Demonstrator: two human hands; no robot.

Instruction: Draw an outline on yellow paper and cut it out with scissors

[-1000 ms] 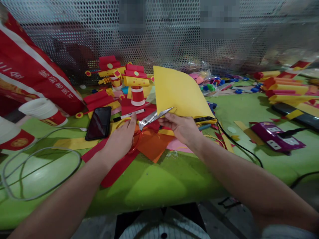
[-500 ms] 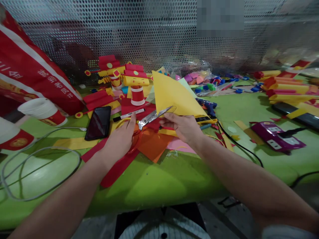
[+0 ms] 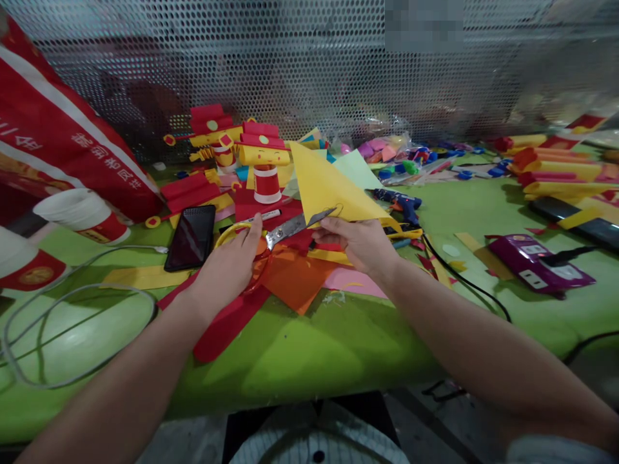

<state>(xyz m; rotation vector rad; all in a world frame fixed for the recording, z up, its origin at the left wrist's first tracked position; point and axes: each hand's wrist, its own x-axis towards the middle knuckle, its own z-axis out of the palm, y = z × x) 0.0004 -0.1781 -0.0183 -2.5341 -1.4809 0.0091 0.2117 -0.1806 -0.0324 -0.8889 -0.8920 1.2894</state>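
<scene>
My left hand (image 3: 235,267) is closed on the handles of a pair of scissors (image 3: 289,231), whose blades point right and meet the lower left edge of a yellow paper sheet (image 3: 329,183). Between its fingertips my right hand (image 3: 360,241) pinches that sheet, close to the blade tips. A small curved line is drawn on the sheet beside the blades. Orange paper (image 3: 297,280) and red paper (image 3: 232,328) lie on the green table below the hands.
A black phone (image 3: 190,238), white cable (image 3: 77,383) and paper cups (image 3: 80,212) are at the left. Paper figures (image 3: 264,154) stand behind. A blue glue gun (image 3: 401,201) lies right of centre, with a purple power strip (image 3: 536,265) farther right.
The yellow sheet has tilted and shifted slightly left and down, showing more of the pale green paper and glue gun behind. The scissors' handles have moved slightly left.
</scene>
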